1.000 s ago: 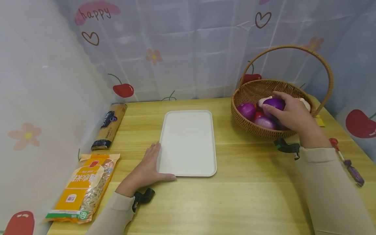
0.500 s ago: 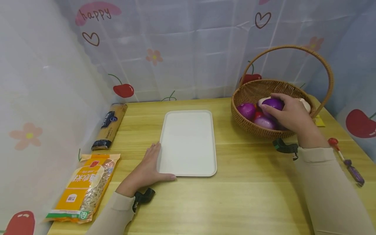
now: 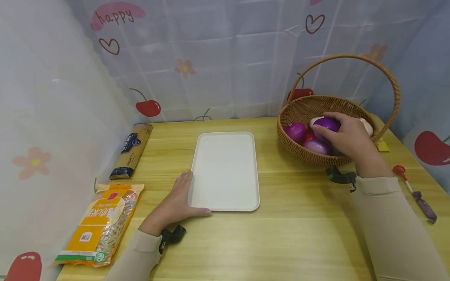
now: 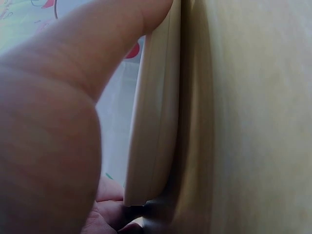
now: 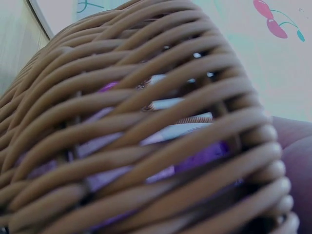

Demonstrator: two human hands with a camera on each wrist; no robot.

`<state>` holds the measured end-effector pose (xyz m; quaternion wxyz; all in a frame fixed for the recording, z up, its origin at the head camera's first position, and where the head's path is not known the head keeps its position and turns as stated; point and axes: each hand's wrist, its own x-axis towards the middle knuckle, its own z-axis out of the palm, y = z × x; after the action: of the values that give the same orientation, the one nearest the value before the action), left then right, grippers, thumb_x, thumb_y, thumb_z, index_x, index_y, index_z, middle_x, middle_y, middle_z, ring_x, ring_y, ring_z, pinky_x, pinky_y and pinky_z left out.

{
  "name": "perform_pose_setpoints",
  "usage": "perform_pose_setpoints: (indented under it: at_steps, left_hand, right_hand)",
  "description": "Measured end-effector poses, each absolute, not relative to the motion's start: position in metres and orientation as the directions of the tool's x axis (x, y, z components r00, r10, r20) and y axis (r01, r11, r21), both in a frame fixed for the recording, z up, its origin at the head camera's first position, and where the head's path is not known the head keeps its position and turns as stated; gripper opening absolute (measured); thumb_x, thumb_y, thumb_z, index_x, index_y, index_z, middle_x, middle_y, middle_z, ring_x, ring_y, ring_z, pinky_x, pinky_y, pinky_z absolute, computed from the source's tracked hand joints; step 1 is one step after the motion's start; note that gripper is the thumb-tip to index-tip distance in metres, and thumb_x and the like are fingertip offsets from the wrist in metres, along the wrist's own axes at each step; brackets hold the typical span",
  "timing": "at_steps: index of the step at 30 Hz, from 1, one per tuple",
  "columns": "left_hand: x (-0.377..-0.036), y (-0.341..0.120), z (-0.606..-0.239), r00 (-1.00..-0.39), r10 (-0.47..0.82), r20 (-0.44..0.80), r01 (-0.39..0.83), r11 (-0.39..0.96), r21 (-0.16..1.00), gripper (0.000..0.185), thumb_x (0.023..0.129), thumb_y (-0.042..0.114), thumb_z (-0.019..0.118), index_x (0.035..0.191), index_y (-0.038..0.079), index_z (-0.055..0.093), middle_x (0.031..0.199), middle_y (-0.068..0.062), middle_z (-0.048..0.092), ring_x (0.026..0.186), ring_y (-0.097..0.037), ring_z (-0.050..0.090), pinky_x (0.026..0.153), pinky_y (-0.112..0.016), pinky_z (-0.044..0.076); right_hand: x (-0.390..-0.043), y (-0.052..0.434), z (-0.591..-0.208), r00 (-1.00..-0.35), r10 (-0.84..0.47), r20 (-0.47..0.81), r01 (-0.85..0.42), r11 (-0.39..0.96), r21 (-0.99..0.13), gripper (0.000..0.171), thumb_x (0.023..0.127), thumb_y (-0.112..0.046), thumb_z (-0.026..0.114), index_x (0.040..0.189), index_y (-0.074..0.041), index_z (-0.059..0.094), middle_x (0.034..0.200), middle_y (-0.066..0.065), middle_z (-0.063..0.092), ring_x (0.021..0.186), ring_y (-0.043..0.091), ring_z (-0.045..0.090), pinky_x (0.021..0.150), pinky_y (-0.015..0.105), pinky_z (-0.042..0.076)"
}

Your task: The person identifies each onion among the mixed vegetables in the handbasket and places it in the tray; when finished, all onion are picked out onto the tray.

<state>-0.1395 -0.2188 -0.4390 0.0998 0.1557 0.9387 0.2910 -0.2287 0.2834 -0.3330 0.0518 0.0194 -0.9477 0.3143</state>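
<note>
My two hands are well apart. At the lower left of centre in the head view, my left hand [image 3: 177, 203] is spread around the near-left corner of a white rectangular tray [image 3: 225, 171], fingers at its left edge and thumb stretched along its near edge. The tray lies flat on the wooden table [image 3: 281, 238] in the middle of the frame.

At the upper right, my right hand [image 3: 346, 134] reaches into a handled wicker basket [image 3: 299, 150] and grips a smooth purple vegetable [image 3: 328, 124] between thumb and fingers. The vegetable is inside the basket, next to a purple onion [image 3: 295, 132] and a paler purple one [image 3: 317, 146].

A spaghetti packet [image 3: 131, 152] lies at the left, with an orange grain bag [image 3: 100, 224] below it at the lower left. Near the right edge lies a lollipop-like stick [image 3: 416, 194], red at one end and purple at the other.
</note>
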Motion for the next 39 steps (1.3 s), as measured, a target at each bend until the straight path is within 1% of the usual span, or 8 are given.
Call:
perform_pose_setpoints:
  at_steps: [6,11,15,21,28,33,39]
  left_hand:
    - [-0.139,-0.218,-0.438,-0.931,0.351,-0.1,0.233,0.782,0.578,0.148,0.07,0.072,0.088,0.166,-0.005,0.006,0.173,-0.022,0.006,0.159,-0.037,-0.002,0.126,-0.053,0.005]
    - [-0.14,-0.219,-0.44,-0.931,0.353,-0.096,0.239,0.786,0.571,0.148,0.07,0.074,0.087,0.166,-0.005,0.007,0.173,-0.022,0.007,0.159,-0.037,-0.001,0.126,-0.054,0.006]
    - [-0.14,-0.219,-0.44,-0.93,0.354,-0.095,0.243,0.788,0.565,0.148,0.07,0.074,0.087,0.166,-0.005,0.006,0.173,-0.022,0.006,0.159,-0.037,-0.002,0.126,-0.053,0.006]
    - [-0.14,-0.219,-0.441,-0.931,0.354,-0.094,0.242,0.788,0.566,0.148,0.07,0.073,0.087,0.166,-0.005,0.006,0.173,-0.023,0.006,0.159,-0.037,-0.002,0.126,-0.054,0.005]
    - [-0.139,-0.219,-0.44,-0.929,0.356,-0.097,0.243,0.788,0.566,0.147,0.071,0.073,0.087,0.166,-0.006,0.007,0.173,-0.023,0.006,0.159,-0.037,-0.002,0.126,-0.054,0.005]
    - [-0.139,-0.219,-0.44,-0.928,0.358,-0.102,0.242,0.788,0.567,0.147,0.071,0.073,0.087,0.166,-0.005,0.006,0.173,-0.022,0.006,0.159,-0.036,-0.002,0.126,-0.053,0.005]
    - [-0.14,-0.219,-0.44,-0.928,0.357,-0.103,0.242,0.791,0.562,0.146,0.071,0.074,0.086,0.166,-0.004,0.007,0.173,-0.022,0.007,0.159,-0.037,-0.002,0.126,-0.054,0.006]
  right_hand:
    - [-0.227,0.283,-0.333,-0.992,0.003,0.125,-0.075,0.787,-0.612,0.091,0.097,-0.066,0.064,0.157,0.001,0.046,0.148,0.04,0.045,0.128,0.06,0.048,0.1,0.076,0.042]
    - [-0.227,0.283,-0.333,-0.991,0.012,0.137,-0.077,0.777,-0.625,0.091,0.096,-0.066,0.065,0.157,-0.001,0.046,0.149,0.039,0.045,0.127,0.06,0.049,0.099,0.076,0.043]
    - [-0.227,0.282,-0.333,-0.988,0.016,0.151,-0.082,0.782,-0.618,0.089,0.097,-0.065,0.065,0.157,-0.001,0.047,0.148,0.04,0.046,0.126,0.06,0.05,0.098,0.076,0.043]
    - [-0.226,0.28,-0.332,-0.982,0.033,0.185,-0.09,0.78,-0.619,0.086,0.097,-0.063,0.068,0.154,-0.002,0.051,0.145,0.038,0.05,0.124,0.057,0.053,0.097,0.074,0.046]
    - [-0.224,0.279,-0.33,-0.974,0.049,0.221,-0.1,0.784,-0.613,0.083,0.097,-0.061,0.068,0.153,-0.003,0.053,0.144,0.037,0.052,0.122,0.056,0.053,0.094,0.073,0.047]
    - [-0.221,0.275,-0.327,-0.973,0.065,0.222,-0.09,0.777,-0.623,0.084,0.095,-0.064,0.068,0.154,-0.005,0.053,0.145,0.035,0.052,0.121,0.054,0.054,0.094,0.072,0.048]
    - [-0.218,0.272,-0.322,-0.97,0.074,0.231,-0.094,0.763,-0.639,0.085,0.093,-0.064,0.071,0.155,-0.008,0.053,0.145,0.033,0.053,0.119,0.053,0.055,0.093,0.071,0.049]
